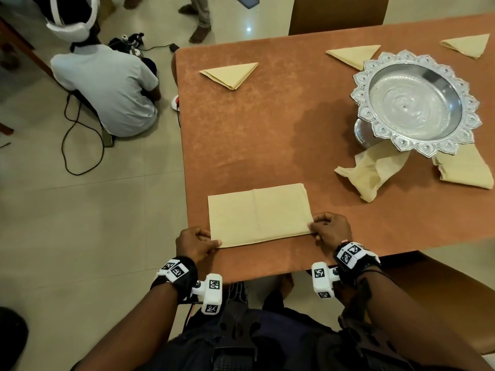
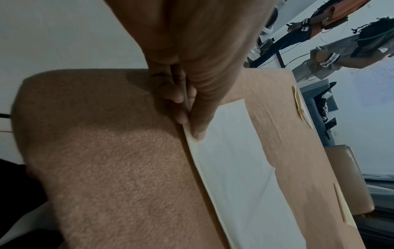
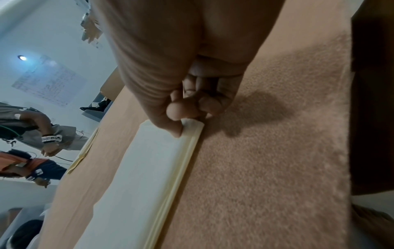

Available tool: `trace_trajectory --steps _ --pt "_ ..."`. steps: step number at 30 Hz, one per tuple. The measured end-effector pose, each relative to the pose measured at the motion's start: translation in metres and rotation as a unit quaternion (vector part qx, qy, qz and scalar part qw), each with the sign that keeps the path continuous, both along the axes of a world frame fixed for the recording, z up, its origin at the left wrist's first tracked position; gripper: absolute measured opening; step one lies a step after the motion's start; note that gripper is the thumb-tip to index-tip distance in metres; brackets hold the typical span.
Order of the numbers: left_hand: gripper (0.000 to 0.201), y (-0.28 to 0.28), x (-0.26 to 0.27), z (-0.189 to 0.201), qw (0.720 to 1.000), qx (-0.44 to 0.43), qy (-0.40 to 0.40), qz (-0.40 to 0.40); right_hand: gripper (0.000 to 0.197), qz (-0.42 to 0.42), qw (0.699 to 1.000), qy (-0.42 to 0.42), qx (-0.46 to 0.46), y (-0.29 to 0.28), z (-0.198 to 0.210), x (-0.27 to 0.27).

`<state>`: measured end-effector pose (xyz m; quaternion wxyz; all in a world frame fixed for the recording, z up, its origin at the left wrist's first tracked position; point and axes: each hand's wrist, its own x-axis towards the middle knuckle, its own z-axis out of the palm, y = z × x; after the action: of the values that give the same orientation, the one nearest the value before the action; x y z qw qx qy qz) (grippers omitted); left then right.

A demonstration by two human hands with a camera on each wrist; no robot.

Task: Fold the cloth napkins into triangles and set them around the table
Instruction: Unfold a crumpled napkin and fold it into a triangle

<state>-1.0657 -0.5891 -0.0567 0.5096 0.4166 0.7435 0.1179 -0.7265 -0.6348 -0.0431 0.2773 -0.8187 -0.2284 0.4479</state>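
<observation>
A beige cloth napkin (image 1: 257,214) lies folded into a flat rectangle near the front edge of the orange-brown table (image 1: 267,129). My left hand (image 1: 199,243) pinches its near left corner, thumb on top of the napkin (image 2: 232,160). My right hand (image 1: 325,227) pinches the near right corner, thumb pressed on the layered edge of the napkin (image 3: 149,168). Three napkins folded into triangles lie along the far side: one at the far left (image 1: 231,73), one behind the bowl (image 1: 353,56), one at the far right (image 1: 467,45).
An ornate silver pedestal bowl (image 1: 415,103) stands at the right, with a crumpled napkin (image 1: 371,170) and another folded napkin (image 1: 466,170) beside its base. A person (image 1: 107,84) sits on the floor left of the table among cables. Chairs stand at the far side (image 1: 337,12) and near right.
</observation>
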Motion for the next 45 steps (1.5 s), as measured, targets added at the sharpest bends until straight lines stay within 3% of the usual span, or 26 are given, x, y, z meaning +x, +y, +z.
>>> trace_trajectory --steps 5,14,18,19,21,24,26,28,33,37,41,43,45 --pt "0.04 0.003 -0.006 -0.002 0.998 0.028 0.059 -0.008 0.013 0.002 1.0 -0.002 -0.003 -0.001 -0.002 0.001" --pt "0.031 0.009 -0.001 -0.001 0.999 0.037 0.023 0.0 0.012 0.022 0.999 -0.027 -0.028 -0.006 -0.003 0.008" --pt "0.019 0.009 0.008 0.002 0.995 0.1 0.02 0.016 0.009 0.062 0.983 -0.171 0.012 0.0 0.007 0.001" --pt "0.017 0.009 0.014 0.006 0.994 0.103 -0.027 0.02 0.005 0.073 0.987 -0.136 0.043 0.003 0.01 -0.007" --pt "0.013 0.011 0.031 0.016 0.987 0.063 -0.147 0.002 0.004 0.097 0.992 0.033 0.072 0.012 0.014 -0.032" --pt "0.014 0.015 0.056 0.019 0.954 -0.071 -0.287 -0.037 0.013 0.121 0.964 0.237 0.006 0.024 0.016 -0.069" --pt "0.015 0.015 0.068 0.017 0.935 -0.132 -0.325 -0.044 0.018 0.128 0.95 0.282 -0.038 0.027 0.01 -0.083" --pt "0.017 0.015 0.072 0.014 0.934 -0.152 -0.319 -0.047 0.018 0.115 0.951 0.281 -0.055 0.027 0.001 -0.084" --pt "0.02 0.02 0.049 0.003 0.952 -0.143 -0.27 0.013 0.015 0.017 0.966 0.258 -0.021 0.018 -0.01 -0.051" --pt "0.012 0.027 0.025 -0.001 0.965 -0.107 -0.234 0.047 0.016 -0.072 0.977 0.198 0.008 0.012 -0.011 -0.015" --pt "0.007 0.039 0.021 -0.004 0.982 -0.07 -0.174 -0.004 0.006 -0.102 0.987 0.125 0.019 0.009 -0.014 0.0" --pt "0.008 0.045 0.032 -0.004 0.987 -0.028 -0.142 -0.064 0.004 -0.076 0.997 0.001 0.014 0.009 -0.013 0.003" --pt "0.003 0.049 0.05 0.001 0.98 0.001 -0.152 -0.127 0.012 -0.015 0.985 -0.163 -0.049 0.007 -0.009 0.006"
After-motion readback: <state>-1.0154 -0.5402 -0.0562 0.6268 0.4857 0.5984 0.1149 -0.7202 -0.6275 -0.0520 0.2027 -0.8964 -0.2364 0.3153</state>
